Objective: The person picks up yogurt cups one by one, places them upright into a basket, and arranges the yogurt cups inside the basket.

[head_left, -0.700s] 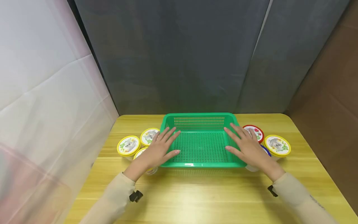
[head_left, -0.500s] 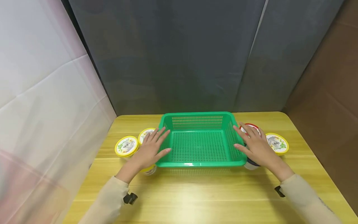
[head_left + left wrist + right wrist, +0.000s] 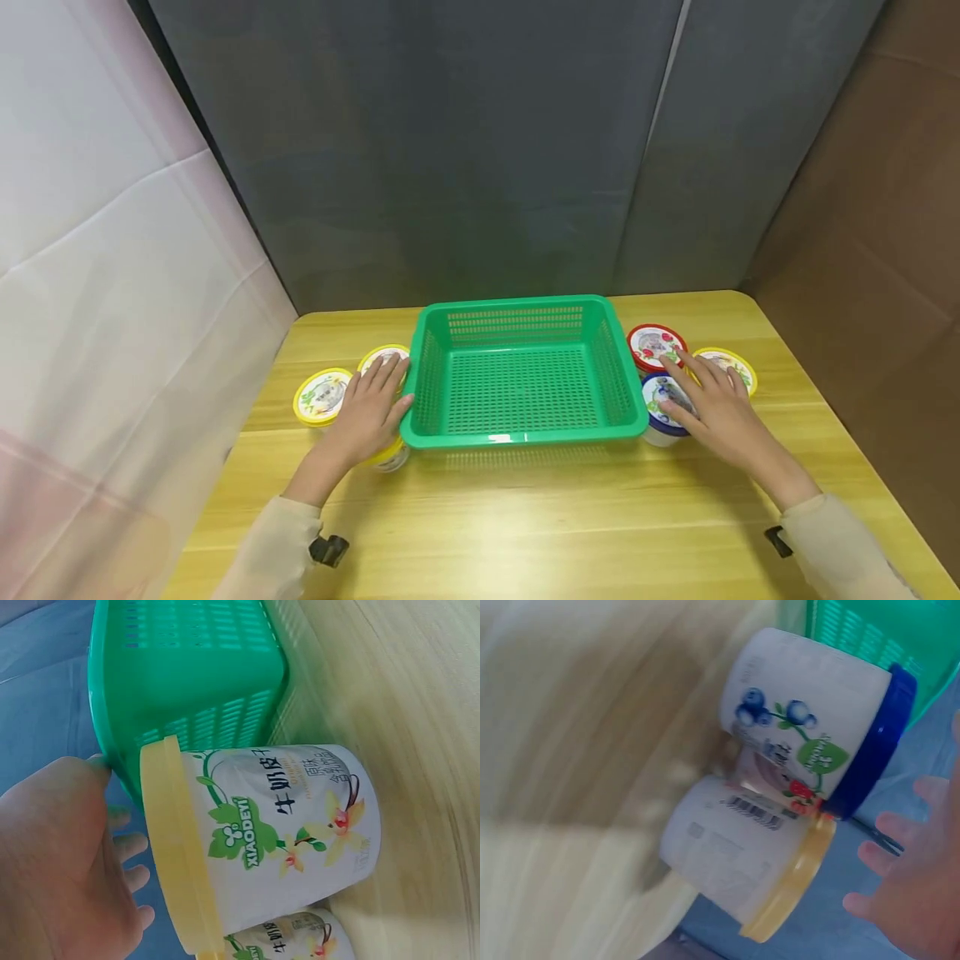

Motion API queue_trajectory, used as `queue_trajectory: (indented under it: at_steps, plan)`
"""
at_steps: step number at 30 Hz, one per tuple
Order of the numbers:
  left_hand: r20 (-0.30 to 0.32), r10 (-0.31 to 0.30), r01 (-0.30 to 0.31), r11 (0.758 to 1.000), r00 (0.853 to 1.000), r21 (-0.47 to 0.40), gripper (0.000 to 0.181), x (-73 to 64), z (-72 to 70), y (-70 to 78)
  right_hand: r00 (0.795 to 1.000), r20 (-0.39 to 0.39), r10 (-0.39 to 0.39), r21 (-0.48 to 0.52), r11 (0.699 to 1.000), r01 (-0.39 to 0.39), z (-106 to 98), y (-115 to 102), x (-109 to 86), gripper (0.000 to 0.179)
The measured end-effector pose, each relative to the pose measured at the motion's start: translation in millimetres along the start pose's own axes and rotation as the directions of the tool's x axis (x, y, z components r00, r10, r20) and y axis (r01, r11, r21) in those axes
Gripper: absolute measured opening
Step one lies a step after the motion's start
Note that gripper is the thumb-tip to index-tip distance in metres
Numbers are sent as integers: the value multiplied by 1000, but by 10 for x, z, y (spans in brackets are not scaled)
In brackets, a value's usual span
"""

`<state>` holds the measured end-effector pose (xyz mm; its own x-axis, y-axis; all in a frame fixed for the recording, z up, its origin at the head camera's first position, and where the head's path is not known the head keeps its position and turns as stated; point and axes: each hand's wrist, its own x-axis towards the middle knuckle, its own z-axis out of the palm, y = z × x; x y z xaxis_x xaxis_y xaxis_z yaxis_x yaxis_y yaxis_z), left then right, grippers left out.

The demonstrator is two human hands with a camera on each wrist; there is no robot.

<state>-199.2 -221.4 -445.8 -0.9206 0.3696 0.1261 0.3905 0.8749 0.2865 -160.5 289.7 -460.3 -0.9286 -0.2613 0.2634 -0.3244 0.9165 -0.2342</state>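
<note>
My left hand [image 3: 365, 421] is held over the yellow-lidded tubs left of the basket, fingers extended. One tub [image 3: 321, 393] shows most of its lid; another [image 3: 396, 351] and the front tub [image 3: 392, 457] are partly hidden by that hand. In the left wrist view, the front tub [image 3: 292, 825] stands upright beside the hand [image 3: 67, 862]. My right hand [image 3: 723, 417] hovers with spread fingers over a blue-lidded tub [image 3: 655, 390] and a yellow-lidded tub [image 3: 726, 359]. A red-lidded tub [image 3: 647, 340] stands behind. In the right wrist view, the hand [image 3: 922, 892] is apart from the lids.
A green plastic basket [image 3: 525, 436] with slotted walls stands between the two tub groups, nothing inside it. Light wood tabletop [image 3: 510, 525] lies in front. A dark grey curtain [image 3: 420, 167] backs the table, with white and brown sheets at the sides.
Both hands have moved outward from above the basket, left hand to the left tubs and right hand to the right tubs. The whole view has shifted slightly left. Tubs and basket otherwise look unmoved.
</note>
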Motion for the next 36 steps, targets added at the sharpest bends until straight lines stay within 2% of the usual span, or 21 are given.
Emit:
queue_trajectory:
  at_steps: [12,23,36]
  plan:
    - [32,-24,25,999,999,-33,60,-1,49,-62,1000,17,-6,-6,1000,6,144,65,-137,71]
    - [21,-13,13,1000,1000,-24,59,-1,47,-54,1000,20,3,-27,1000,-3,179,110,-158,81]
    - [31,-26,26,999,999,-29,59,2,53,-47,1000,16,21,-27,999,-21,183,146,-133,94]
